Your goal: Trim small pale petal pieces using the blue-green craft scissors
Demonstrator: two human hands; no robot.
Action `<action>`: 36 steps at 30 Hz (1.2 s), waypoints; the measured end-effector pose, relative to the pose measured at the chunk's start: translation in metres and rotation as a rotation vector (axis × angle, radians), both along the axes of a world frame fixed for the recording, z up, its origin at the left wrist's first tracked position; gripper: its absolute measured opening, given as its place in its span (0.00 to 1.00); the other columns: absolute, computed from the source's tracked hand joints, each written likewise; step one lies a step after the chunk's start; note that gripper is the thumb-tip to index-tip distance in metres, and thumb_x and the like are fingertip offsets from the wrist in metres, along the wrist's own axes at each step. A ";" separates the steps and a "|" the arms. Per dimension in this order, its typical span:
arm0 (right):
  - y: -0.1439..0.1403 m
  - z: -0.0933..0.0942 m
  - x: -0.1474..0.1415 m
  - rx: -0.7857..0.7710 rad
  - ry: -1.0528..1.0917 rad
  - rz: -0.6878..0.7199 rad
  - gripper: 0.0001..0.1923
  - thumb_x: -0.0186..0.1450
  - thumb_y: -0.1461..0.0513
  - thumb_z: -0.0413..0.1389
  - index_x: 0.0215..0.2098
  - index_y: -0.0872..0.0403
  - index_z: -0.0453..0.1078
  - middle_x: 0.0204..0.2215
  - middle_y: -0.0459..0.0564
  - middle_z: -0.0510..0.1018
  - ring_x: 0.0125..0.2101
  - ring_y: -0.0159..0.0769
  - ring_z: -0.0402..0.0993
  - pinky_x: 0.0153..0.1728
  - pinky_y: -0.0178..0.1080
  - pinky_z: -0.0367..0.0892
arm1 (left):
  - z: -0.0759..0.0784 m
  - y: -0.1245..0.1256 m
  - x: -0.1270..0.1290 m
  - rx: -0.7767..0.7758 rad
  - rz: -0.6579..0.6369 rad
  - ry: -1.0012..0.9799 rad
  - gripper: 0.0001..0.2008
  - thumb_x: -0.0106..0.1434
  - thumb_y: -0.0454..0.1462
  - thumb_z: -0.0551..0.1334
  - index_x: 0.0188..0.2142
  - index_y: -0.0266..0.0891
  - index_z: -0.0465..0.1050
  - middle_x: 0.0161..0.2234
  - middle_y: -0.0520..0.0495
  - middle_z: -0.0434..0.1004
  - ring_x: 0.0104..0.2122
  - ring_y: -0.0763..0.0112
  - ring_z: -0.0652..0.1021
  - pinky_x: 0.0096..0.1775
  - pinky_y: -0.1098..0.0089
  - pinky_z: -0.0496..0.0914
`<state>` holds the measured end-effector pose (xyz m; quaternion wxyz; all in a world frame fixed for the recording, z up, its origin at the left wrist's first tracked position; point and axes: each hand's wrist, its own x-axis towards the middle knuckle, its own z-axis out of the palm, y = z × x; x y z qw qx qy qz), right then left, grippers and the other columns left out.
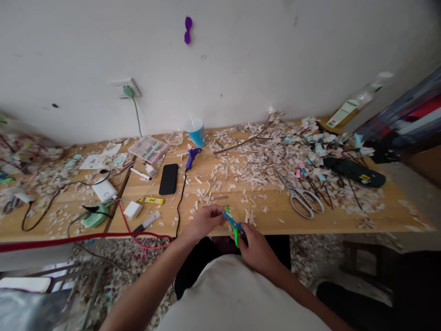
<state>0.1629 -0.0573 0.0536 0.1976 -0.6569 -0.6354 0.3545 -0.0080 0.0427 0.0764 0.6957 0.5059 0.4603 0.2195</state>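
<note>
My right hand (pixel 255 247) grips the small blue and green scissors (pixel 233 225) by their handles at the front edge of the wooden table (pixel 344 220). My left hand (pixel 204 222) is pinched just left of the scissor blades, fingers closed on something too small to make out. Pale paper or wood scraps (pixel 262 161) are strewn over the table beyond my hands.
Large silver scissors (pixel 300 196) lie to the right. A black phone (pixel 168 179), blue glue gun (pixel 192 157), blue cup (pixel 196 130), clear box (pixel 149 149), markers, chargers and cables sit left. A red cord (pixel 86 237) runs along the front edge. A dark case (pixel 354 171) lies far right.
</note>
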 end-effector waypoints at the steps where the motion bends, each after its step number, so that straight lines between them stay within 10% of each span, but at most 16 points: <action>1: 0.000 0.000 0.000 0.000 -0.001 -0.002 0.08 0.62 0.67 0.48 0.40 0.56 0.65 0.38 0.56 0.73 0.40 0.42 0.70 0.42 0.40 0.62 | -0.002 -0.003 0.003 -0.048 0.047 -0.039 0.11 0.51 0.41 0.69 0.30 0.36 0.77 0.25 0.52 0.75 0.25 0.75 0.72 0.32 0.73 0.67; 6: -0.001 0.000 0.001 -0.003 -0.006 0.004 0.09 0.62 0.67 0.49 0.41 0.56 0.65 0.39 0.56 0.73 0.41 0.42 0.70 0.44 0.39 0.62 | -0.009 -0.016 0.011 -0.109 0.193 -0.127 0.12 0.51 0.42 0.70 0.29 0.35 0.77 0.23 0.51 0.75 0.24 0.76 0.72 0.32 0.74 0.68; 20: 0.000 0.000 0.012 -0.044 -0.042 0.018 0.06 0.63 0.66 0.49 0.36 0.54 0.67 0.37 0.55 0.76 0.40 0.42 0.71 0.42 0.39 0.61 | 0.003 0.005 -0.007 0.186 -0.137 0.192 0.07 0.53 0.39 0.66 0.27 0.36 0.76 0.21 0.53 0.71 0.22 0.76 0.68 0.26 0.75 0.61; 29: -0.004 0.002 0.031 -0.107 0.060 -0.040 0.08 0.65 0.58 0.50 0.37 0.53 0.66 0.32 0.51 0.76 0.33 0.38 0.72 0.34 0.37 0.64 | 0.004 -0.005 0.005 -0.221 0.194 -0.051 0.14 0.43 0.41 0.73 0.27 0.35 0.76 0.23 0.53 0.75 0.22 0.78 0.70 0.30 0.74 0.65; 36: -0.008 0.010 0.007 -0.060 0.024 0.023 0.07 0.65 0.57 0.50 0.36 0.53 0.63 0.34 0.52 0.73 0.36 0.40 0.70 0.38 0.38 0.62 | 0.006 -0.016 0.013 -0.200 0.154 -0.068 0.12 0.44 0.41 0.73 0.26 0.34 0.78 0.22 0.52 0.76 0.22 0.77 0.71 0.30 0.74 0.66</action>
